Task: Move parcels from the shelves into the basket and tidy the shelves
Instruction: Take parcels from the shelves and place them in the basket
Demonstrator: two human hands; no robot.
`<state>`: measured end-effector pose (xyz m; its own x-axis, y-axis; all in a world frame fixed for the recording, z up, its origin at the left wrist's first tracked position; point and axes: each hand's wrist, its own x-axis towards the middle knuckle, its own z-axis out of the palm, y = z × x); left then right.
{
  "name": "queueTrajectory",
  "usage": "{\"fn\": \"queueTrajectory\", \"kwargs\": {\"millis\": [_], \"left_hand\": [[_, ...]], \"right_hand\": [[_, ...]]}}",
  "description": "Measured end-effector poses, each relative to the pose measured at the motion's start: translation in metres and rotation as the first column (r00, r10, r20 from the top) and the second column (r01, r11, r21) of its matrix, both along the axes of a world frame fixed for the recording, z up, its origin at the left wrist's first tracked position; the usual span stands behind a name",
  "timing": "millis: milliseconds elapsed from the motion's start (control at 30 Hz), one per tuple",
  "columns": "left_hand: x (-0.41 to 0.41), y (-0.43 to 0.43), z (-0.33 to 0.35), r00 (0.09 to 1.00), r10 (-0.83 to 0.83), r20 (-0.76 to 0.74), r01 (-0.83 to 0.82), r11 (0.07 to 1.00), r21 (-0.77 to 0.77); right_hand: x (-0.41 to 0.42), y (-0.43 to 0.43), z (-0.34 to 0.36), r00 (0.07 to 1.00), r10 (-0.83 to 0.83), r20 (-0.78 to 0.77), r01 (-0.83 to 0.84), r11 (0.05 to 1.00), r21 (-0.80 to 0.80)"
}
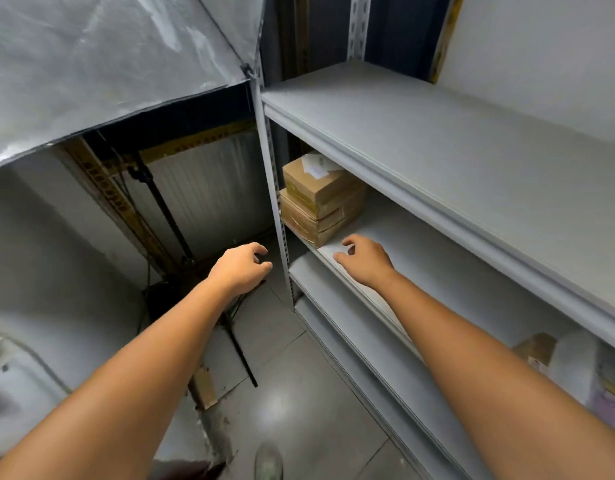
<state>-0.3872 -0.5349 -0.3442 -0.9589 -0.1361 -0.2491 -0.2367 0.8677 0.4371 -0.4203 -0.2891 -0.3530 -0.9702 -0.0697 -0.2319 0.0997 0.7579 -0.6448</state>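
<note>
Parcel stack [318,199] sits at 11 o'clock from my right hand [366,261], corner toward me, long axis unclear. That hand and my left hand [238,268] have fingers loosely curled, empty.

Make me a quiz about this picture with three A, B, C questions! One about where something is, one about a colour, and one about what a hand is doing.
1. Where is the stack of parcels?
A on the floor
B on a shelf, at its far end beside the post
C in the left hand

2. What colour are the stacked parcels?
A brown
B blue
C red

3. The right hand is
A gripping a parcel
B pressing a button
C holding nothing

Answers:
1 B, the stack sits on the shelf right next to the upright post.
2 A, they are plain brown cardboard.
3 C, its fingers curl loosely over the shelf, apart from the stack.
</note>
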Motion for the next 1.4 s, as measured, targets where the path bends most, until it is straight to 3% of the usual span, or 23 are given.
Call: {"fn": "queueTrajectory", "kwargs": {"millis": [233, 467, 933, 1133, 1400], "left_hand": [[-0.11, -0.006, -0.023, 0.992, 0.025, -0.123, -0.001, 0.982, 0.191], [-0.198, -0.011, -0.048, 0.98, 0.108, -0.165, -0.013, 0.87, 0.493], [-0.264, -0.003, -0.069, 0.993, 0.005, -0.118, 0.084, 0.67, 0.738], [-0.244, 0.0, -0.062, 0.995, 0.003, -0.102, 0.075, 0.652, 0.754], [-0.194, 0.001, -0.059, 0.999, -0.002, -0.052, 0.043, 0.603, 0.796]], "right_hand": [[-0.081, -0.023, -0.026, 0.973, -0.228, -0.039, 0.212, 0.945, -0.25], [-0.152, -0.046, -0.049, 0.906, -0.424, 0.004, 0.369, 0.783, -0.501], [-0.202, -0.063, -0.067, 0.84, -0.515, 0.17, 0.457, 0.503, -0.734], [-0.189, -0.054, -0.059, 0.852, -0.482, 0.203, 0.462, 0.512, -0.724], [-0.159, -0.038, -0.046, 0.912, -0.359, 0.197, 0.393, 0.632, -0.668]]}}
